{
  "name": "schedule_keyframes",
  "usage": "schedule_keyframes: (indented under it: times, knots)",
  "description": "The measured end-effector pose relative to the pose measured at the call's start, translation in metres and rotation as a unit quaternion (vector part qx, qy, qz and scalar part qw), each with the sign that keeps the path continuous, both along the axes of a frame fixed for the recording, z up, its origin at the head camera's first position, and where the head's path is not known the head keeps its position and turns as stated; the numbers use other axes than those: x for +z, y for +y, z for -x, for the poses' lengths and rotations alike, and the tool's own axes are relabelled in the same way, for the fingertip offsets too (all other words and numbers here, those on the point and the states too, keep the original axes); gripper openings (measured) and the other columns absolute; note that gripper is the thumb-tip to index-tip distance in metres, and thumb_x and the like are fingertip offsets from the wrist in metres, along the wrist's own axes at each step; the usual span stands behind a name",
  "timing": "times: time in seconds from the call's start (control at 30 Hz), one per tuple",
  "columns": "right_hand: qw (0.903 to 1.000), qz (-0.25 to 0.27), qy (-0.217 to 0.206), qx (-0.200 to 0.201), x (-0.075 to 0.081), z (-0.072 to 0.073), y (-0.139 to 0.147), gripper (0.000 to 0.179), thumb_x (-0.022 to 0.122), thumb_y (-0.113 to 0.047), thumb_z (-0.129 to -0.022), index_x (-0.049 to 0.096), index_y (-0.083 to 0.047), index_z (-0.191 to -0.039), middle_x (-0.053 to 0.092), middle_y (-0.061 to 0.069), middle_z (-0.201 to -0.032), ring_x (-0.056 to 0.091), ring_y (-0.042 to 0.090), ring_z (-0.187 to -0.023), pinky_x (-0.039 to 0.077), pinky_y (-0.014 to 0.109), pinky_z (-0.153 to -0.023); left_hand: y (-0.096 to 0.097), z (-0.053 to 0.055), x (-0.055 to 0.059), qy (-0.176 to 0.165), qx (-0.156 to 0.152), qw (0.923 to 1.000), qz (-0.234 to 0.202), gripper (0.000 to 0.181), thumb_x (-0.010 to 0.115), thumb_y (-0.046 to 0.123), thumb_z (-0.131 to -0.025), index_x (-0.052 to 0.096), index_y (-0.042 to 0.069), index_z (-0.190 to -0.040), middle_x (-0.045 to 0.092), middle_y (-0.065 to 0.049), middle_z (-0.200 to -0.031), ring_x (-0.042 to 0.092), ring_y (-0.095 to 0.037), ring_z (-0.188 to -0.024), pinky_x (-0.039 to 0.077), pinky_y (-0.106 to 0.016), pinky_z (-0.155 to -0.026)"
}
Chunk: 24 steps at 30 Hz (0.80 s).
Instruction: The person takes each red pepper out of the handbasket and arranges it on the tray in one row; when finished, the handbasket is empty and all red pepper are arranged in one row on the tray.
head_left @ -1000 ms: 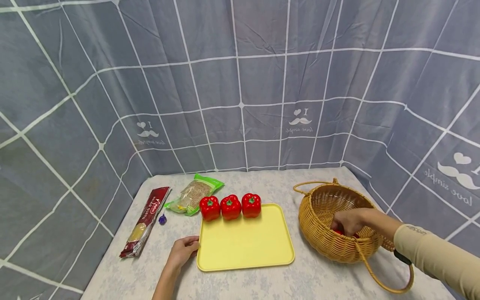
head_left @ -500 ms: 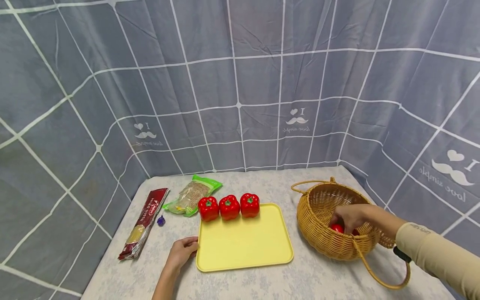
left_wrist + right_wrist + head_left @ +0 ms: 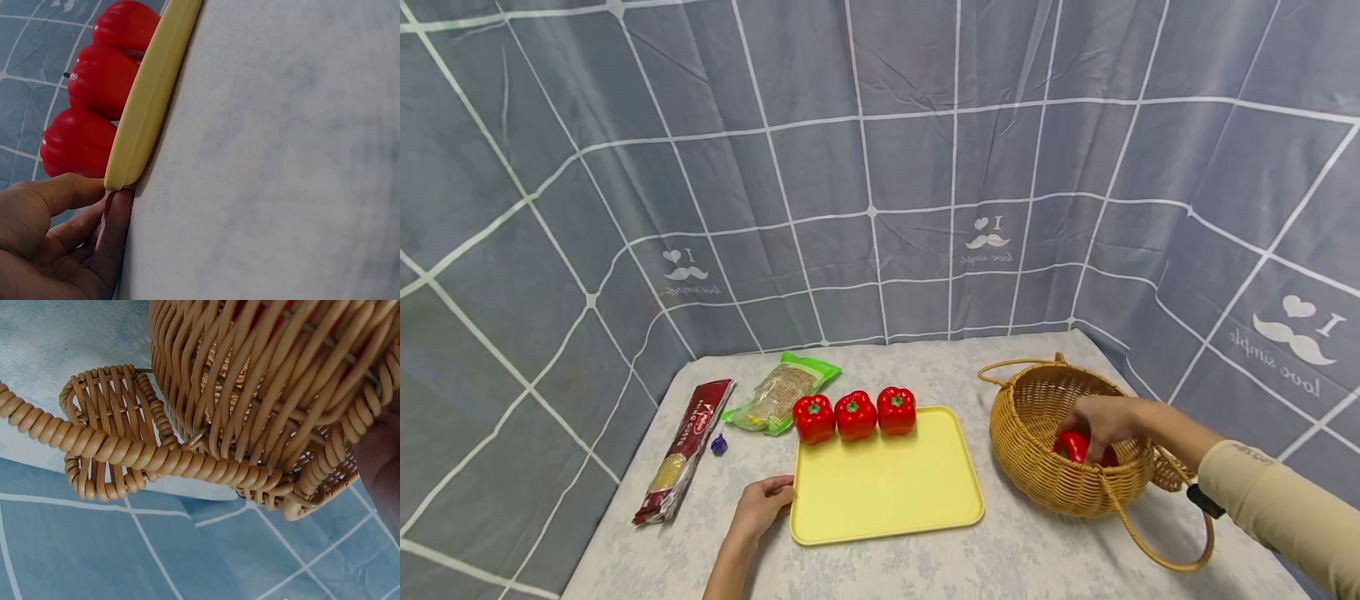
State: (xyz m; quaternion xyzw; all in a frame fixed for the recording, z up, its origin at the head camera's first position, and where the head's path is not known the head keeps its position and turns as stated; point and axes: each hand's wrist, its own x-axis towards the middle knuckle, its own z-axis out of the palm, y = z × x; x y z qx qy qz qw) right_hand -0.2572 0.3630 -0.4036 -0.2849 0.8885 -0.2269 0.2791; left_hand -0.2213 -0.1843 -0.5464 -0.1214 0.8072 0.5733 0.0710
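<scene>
A yellow tray lies on the table, three red bell peppers in a row along its far edge; the middle one sits between the others. My left hand holds the tray's left rim, thumb and fingers meeting at its edge in the left wrist view. At the right stands a wicker basket. My right hand reaches inside it and grips a red bell pepper, with more red beside the fingers. In the right wrist view the basket's weave hides most of the hand.
Left of the tray lie a dark red spaghetti pack, a green-edged clear bag and a small purple object. The basket's looped handle sticks out toward the front. A grey checked curtain closes off the back and sides.
My right hand has lifted slightly inside the basket, and more of the gripped bell pepper shows. The left hand stays at the tray's rim. The whole head view has shifted slightly.
</scene>
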Motion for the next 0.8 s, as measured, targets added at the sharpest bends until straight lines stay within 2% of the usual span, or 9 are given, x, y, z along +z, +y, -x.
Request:
schedule_keyframes:
  times: [0.3,0.4,0.57,0.8]
  knots:
    - [0.9995,0.008,0.022,-0.021,0.005,0.000,0.004,0.055,0.087,-0.011,-0.065,0.067,0.009,-0.112,0.075,0.004,-0.093,0.065,0.004,-0.079,0.055,0.020,-0.069,-0.001,0.002,0.000,-0.011,0.000,0.9999,-0.007,0.034,0.060,0.006,-0.091,0.062,-0.010,-0.122,0.068,-0.014,-0.099,0.064,-0.010,-0.080,0.058,-0.029,-0.071]
    - [0.9988,0.011,0.021,-0.043,0.006,-0.001,0.004,0.057,0.087,-0.011,-0.064,0.066,0.010,-0.113,0.075,0.006,-0.096,0.066,0.005,-0.081,0.055,0.020,-0.070,0.000,0.001,-0.001,-0.012,0.000,0.9999,-0.005,0.035,0.060,0.006,-0.091,0.061,-0.010,-0.122,0.069,-0.014,-0.100,0.064,-0.010,-0.080,0.058,-0.029,-0.071]
    - [0.9975,0.032,0.020,-0.059,0.011,0.000,0.005,0.059,0.085,-0.012,-0.068,0.063,0.013,-0.117,0.074,0.007,-0.097,0.067,0.007,-0.082,0.056,0.022,-0.070,0.000,0.002,-0.001,-0.009,0.001,1.0000,-0.002,0.035,0.060,0.006,-0.090,0.062,-0.010,-0.122,0.069,-0.014,-0.101,0.064,-0.009,-0.081,0.057,-0.029,-0.071]
    - [0.9945,0.052,0.058,-0.070,0.018,0.003,0.013,0.060,0.083,-0.018,-0.073,0.062,0.010,-0.122,0.073,0.008,-0.101,0.065,0.004,-0.084,0.054,0.021,-0.071,-0.001,0.001,0.001,-0.005,-0.001,1.0000,-0.001,0.036,0.060,0.007,-0.090,0.061,-0.010,-0.122,0.068,-0.014,-0.102,0.063,-0.009,-0.081,0.057,-0.028,-0.071]
